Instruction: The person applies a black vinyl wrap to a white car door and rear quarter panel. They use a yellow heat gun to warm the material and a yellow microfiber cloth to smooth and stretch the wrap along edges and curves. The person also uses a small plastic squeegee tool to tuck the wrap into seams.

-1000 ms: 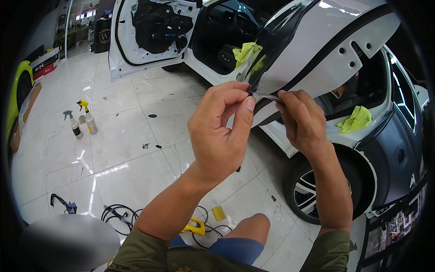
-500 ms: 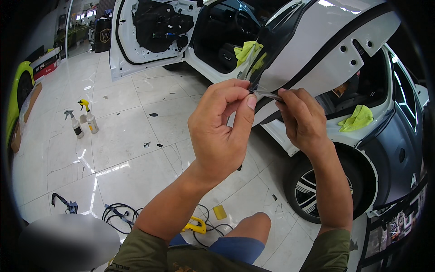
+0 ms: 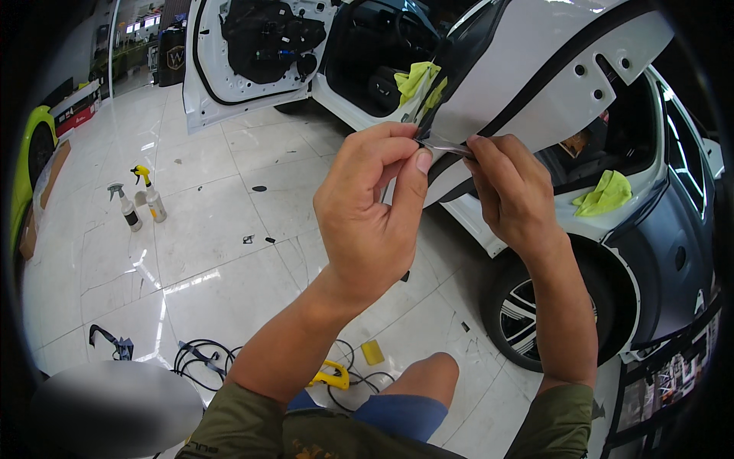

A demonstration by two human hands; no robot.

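Observation:
My left hand [image 3: 375,203] is raised in front of the opened white car door [image 3: 554,80], thumb and forefinger pinched together. A small dark piece shows at those fingertips, too small to name. From the right comes a slim pointed metal tool [image 3: 449,146], gripped between the thumb and fingers of my right hand [image 3: 511,191]. Its tip meets the left fingertips. Most of its handle is hidden in the right hand. Just behind the fingers, the door's dark edge and a yellow-green cloth [image 3: 417,83] can be seen.
Another stripped car door [image 3: 200,73] stands open at the far left. Two spray bottles [image 3: 155,203] stand on the tiled floor [image 3: 214,291]. Near my legs lie a yellow tool [image 3: 334,375], a yellow block [image 3: 372,352] and a black cable [image 3: 191,379]. A second cloth [image 3: 604,193] hangs above the wheel [image 3: 524,321].
The tool has turned slightly, and its tip has shifted a little left and up onto the left fingertips. Both hands have barely moved.

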